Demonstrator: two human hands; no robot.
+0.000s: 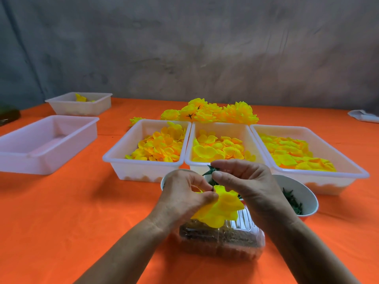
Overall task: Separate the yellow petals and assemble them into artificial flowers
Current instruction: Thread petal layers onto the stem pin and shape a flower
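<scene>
Head view: left hand [182,198] fingers pinching layered yellow fabric petals [220,210] above orange tabletop [82,212]. Right hand [248,181] fingers gripping dark green plastic calyx piece [211,170], just above petals.

Pretty bright, even light all over, shadows super soft. The orange tablecloth [61,212] looks really saturated, yellows almost glow. Whole picture is a bit soft and smeary, and the wide lens bends the edges noticeably.
</scene>
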